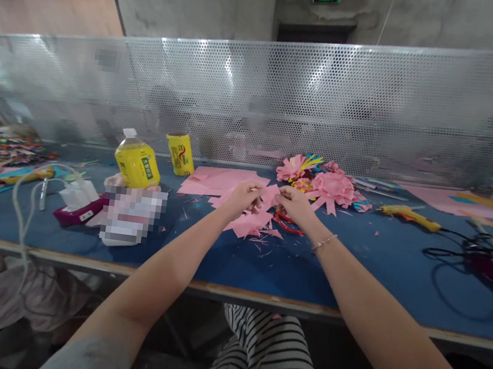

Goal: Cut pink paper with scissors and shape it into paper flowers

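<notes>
Inspecting remotely, I find the left hand [247, 198] and right hand [295, 206] narrowed to pinches on a piece of pink paper [269, 196] between them. Beyond the right hand, the paper flowers [332, 187] appear largely made. Beyond the left hand, flat pink sheets [202, 178] look unworked. I judge the held piece unfinished; trimmings [261, 245] lie nearer than both hands.

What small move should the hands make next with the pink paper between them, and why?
Probably curl the small pink paper piece gently: the left hand and right hand appear to pinch it from opposite sides, and the pink paper flower on the table has ruffled petals that suggest similar shaping.
</notes>
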`<state>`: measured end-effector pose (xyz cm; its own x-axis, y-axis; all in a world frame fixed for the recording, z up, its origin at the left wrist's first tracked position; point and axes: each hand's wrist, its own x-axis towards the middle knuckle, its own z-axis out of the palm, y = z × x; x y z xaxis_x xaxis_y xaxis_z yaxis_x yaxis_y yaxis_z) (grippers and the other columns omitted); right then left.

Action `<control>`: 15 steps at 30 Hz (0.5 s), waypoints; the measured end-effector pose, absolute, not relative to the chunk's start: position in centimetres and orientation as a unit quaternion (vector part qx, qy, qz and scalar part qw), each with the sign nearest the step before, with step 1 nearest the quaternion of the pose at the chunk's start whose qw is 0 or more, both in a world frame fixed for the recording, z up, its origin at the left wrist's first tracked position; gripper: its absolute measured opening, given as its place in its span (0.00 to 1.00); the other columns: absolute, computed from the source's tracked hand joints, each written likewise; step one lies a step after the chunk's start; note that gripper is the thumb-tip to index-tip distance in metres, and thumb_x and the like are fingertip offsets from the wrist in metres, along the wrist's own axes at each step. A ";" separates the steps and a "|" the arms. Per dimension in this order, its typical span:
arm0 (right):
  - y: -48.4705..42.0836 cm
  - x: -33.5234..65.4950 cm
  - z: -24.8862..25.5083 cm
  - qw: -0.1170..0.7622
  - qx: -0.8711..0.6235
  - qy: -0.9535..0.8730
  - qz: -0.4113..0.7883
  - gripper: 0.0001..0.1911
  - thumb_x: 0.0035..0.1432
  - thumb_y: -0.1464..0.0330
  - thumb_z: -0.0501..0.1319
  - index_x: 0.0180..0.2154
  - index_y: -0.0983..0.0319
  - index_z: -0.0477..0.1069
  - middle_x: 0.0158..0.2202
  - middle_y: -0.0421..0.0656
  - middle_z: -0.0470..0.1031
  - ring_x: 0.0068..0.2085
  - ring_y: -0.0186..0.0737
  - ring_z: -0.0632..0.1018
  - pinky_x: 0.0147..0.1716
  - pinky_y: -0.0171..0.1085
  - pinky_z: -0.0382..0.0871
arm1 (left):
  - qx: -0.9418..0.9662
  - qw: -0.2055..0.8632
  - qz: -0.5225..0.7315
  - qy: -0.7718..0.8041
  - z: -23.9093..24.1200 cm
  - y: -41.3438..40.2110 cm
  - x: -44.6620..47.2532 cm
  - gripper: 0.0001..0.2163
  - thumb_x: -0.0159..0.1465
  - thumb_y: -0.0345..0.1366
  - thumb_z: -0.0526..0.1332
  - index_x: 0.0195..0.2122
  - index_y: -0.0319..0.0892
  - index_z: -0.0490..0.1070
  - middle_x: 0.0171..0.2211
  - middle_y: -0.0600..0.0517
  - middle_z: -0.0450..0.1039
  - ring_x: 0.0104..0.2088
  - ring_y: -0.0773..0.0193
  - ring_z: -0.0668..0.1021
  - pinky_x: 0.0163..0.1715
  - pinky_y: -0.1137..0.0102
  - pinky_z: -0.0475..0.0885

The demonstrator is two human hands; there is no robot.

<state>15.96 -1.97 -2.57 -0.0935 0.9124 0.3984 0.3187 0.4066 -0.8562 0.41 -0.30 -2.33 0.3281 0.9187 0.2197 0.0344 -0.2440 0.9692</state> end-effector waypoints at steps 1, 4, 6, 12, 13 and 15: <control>-2.0 16.0 -2.6 0.503 -0.453 -0.670 0.304 0.03 0.45 0.70 0.53 0.27 0.62 0.61 0.20 0.36 0.67 0.18 0.30 0.68 0.19 0.31 0.60 | 0.627 0.526 0.441 0.369 -2.2 -0.4 0.5 0.10 0.54 0.42 0.57 0.30 0.40 0.65 0.15 0.56 0.67 0.11 0.74 0.65 0.17 0.74 0.66; -1.8 16.1 -2.7 0.523 -0.433 -0.671 0.299 0.05 0.44 0.69 0.55 0.27 0.62 0.62 0.22 0.37 0.67 0.20 0.31 0.69 0.20 0.32 0.62 | 0.542 0.630 0.411 0.374 -1.8 -0.6 0.6 0.13 0.56 0.45 0.53 0.29 0.38 0.66 0.20 0.49 0.72 0.17 0.69 0.72 0.22 0.71 0.69; -1.6 16.3 -2.9 0.528 -0.409 -0.690 0.280 0.05 0.43 0.68 0.56 0.27 0.62 0.64 0.25 0.39 0.69 0.24 0.33 0.70 0.24 0.34 0.64 | 0.516 0.664 0.405 0.359 -1.7 -0.6 0.6 0.12 0.56 0.42 0.54 0.29 0.37 0.66 0.23 0.46 0.73 0.23 0.66 0.75 0.27 0.71 0.70; -1.7 16.5 -2.6 0.554 -0.381 -0.732 0.105 0.09 0.39 0.77 0.54 0.25 0.62 0.70 0.33 0.43 0.69 0.41 0.39 0.69 0.43 0.40 0.62 | 0.529 0.645 0.463 0.299 -2.2 0.2 0.1 0.16 0.47 0.24 0.63 0.38 0.40 0.65 0.22 0.55 0.71 0.23 0.71 0.74 0.29 0.72 0.70; -1.8 16.5 -2.5 0.554 -0.382 -0.733 0.099 0.10 0.40 0.77 0.54 0.25 0.62 0.70 0.33 0.44 0.69 0.40 0.38 0.69 0.43 0.40 0.62 | 0.530 0.645 0.465 0.295 -2.2 0.3 0.0 0.17 0.47 0.24 0.63 0.39 0.40 0.65 0.22 0.55 0.70 0.22 0.72 0.74 0.29 0.72 0.70; -1.9 16.4 -2.4 0.556 -0.385 -0.729 0.105 0.10 0.41 0.76 0.53 0.28 0.63 0.70 0.35 0.44 0.68 0.36 0.36 0.70 0.39 0.39 0.64 | 0.535 0.649 0.463 0.280 -2.2 0.3 0.0 0.14 0.48 0.25 0.63 0.36 0.38 0.67 0.22 0.55 0.70 0.23 0.72 0.74 0.29 0.74 0.70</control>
<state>16.39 -1.94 -2.44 -0.0853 0.6778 0.7303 0.4453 0.6816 -0.5806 0.00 0.32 -2.24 0.4145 0.9004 0.1322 -0.3007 -0.0016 0.9537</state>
